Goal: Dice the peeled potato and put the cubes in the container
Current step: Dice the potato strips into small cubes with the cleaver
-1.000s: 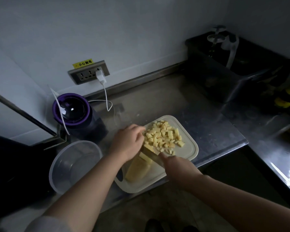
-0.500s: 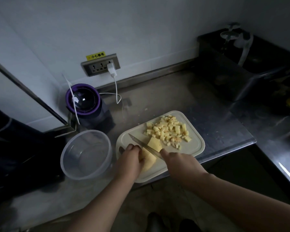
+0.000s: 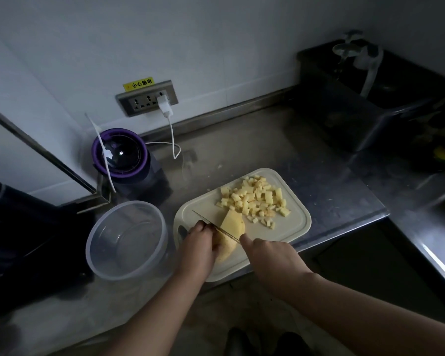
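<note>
A peeled potato piece lies on the pale cutting board. My left hand grips its near end with curled fingers. My right hand holds a knife whose blade lies across the potato, its tip pointing far left. A heap of potato cubes sits on the board's far half. A clear, empty plastic container stands just left of the board.
A purple-rimmed blender stands behind the container, with a white cable plugged into the wall socket. A dark sink basin is at the far right. The steel counter edge runs just past the board.
My left hand left the cubes and moved back to the potato's near end. The knife now rests across the potato, further along it. The view shifted right and closer.
</note>
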Motion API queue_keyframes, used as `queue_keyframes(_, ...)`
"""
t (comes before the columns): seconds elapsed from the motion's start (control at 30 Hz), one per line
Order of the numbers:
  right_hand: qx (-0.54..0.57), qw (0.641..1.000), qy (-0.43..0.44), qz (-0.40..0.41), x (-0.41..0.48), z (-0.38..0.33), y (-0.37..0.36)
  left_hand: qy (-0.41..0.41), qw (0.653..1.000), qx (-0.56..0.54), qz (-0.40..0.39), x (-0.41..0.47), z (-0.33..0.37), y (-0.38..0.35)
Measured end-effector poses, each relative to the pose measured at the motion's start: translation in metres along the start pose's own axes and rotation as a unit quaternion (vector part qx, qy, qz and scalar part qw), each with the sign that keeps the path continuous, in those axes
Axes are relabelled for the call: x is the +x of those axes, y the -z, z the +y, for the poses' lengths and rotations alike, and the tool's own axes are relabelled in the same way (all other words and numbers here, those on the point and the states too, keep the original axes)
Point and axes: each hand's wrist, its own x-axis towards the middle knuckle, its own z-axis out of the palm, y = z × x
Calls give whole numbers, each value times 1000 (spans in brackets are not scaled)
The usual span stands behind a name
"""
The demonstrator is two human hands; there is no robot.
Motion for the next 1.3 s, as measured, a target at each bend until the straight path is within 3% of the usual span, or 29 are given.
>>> queue_keyframes(0.37,-1,1000,12,-26,8,4,-5,0,999,31,-18,4,-4,-6)
queue_keyframes(0.77,33,997,-13,-67,17,20,-17,-5,999,-45,-16,5,-8,-7)
queue_keyframes(1.03,78,996,-50,-17,17,31,-16,-34,998,-41,-31,5,-12,-2)
queue_keyframes(1.3,80,993,-83,-27,27,43,-2,-35,997,-48,-59,8,-12,3)
